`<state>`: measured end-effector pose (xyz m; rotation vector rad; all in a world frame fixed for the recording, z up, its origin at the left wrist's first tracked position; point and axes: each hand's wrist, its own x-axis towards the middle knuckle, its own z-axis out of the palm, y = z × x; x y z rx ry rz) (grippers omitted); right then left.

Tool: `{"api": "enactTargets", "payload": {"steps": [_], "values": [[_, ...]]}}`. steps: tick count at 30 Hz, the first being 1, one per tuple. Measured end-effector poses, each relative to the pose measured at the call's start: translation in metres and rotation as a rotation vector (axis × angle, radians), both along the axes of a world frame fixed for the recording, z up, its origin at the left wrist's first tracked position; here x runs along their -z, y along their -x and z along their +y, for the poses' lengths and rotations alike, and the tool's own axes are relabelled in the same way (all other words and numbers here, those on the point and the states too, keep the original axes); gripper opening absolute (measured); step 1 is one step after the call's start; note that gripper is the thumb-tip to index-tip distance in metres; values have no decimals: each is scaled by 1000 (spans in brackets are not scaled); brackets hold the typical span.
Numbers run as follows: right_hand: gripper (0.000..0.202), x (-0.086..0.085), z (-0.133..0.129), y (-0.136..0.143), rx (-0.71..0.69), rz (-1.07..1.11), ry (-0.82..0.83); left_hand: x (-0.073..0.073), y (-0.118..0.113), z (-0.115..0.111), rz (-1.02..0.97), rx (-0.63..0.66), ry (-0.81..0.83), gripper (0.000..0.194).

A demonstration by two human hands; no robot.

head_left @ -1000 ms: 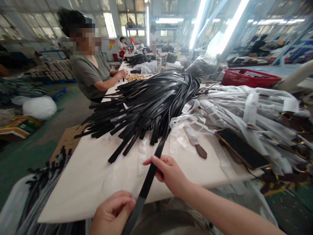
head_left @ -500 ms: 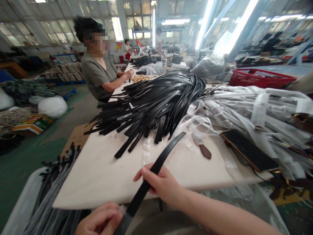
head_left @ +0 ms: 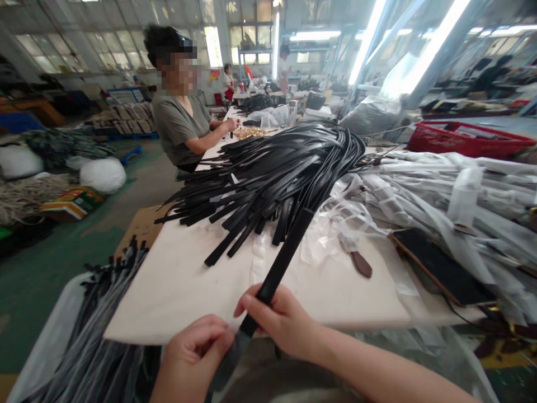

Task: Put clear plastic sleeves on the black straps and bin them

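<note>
Behind the cream table (head_left: 188,291) heaped with black straps (head_left: 293,162), tube lights (head_left: 314,36) glow.

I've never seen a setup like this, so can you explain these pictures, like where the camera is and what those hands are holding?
There's no machine here: these are a person's own bare hands. Every picture comes from one camera worn on that person's head, looking forward and down.

The right hand grips a black strap. The left hand pinches at it lower down, where see-through film seems to cover it.

On the pale table lie a big heap of black straps, a bundle in whitish plastic to its right, and a phone. Farther back on the right is a red basket. Another person works at the table's left side.
</note>
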<state>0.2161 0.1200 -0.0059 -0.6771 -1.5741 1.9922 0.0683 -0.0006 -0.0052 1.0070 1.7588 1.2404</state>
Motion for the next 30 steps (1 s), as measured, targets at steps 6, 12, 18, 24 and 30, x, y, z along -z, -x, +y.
{"api": "enactTargets", "payload": {"steps": [6,12,18,24,30], "values": [[39,-6,5,0,336,14,-2,-9,3,2,12,80,61,30],[25,-9,-7,14,-57,41,-375,-11,9,-5,-38,44,-11,24],[23,2,-23,27,-213,-92,-395,-11,8,-16,-70,-86,-78,24],[29,5,-30,32,-188,-160,-436,4,15,-25,138,-72,-12,36],[53,-8,-40,34,-350,-121,-81,32,41,-90,-69,303,55,63]]}}
